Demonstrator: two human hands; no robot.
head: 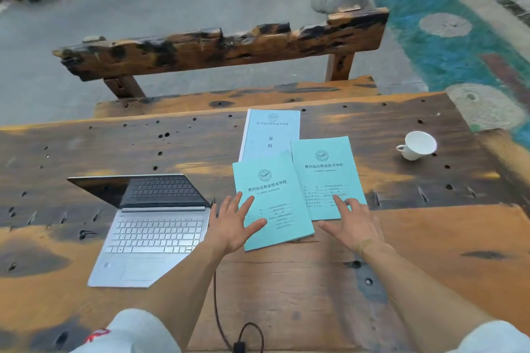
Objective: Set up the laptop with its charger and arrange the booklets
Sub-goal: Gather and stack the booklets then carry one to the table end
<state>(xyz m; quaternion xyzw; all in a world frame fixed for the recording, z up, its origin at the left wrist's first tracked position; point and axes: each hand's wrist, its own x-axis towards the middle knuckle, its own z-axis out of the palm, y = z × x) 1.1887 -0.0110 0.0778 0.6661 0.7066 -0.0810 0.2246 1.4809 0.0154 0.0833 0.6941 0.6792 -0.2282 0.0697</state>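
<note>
On the desk (430, 238), going left to right: the laptop (152, 238) lies open at the near left, lid tilted far back, placed clear of the papers. A cable (219, 312) runs from near its right edge toward the near side, probably the charger lead, though the plug itself is hidden by the arm. The left hand (232, 223) rests spread and flat on the left booklet (272, 200), its grip open, pressing rather than grasping, likely to slide it. A pale booklet (271, 135) lies behind, partly overlapped. The right hand (351, 223), also open, touches the right booklet (327, 175) with fingertips. A cup (417, 145) lies tipped well apart at far right.
</note>
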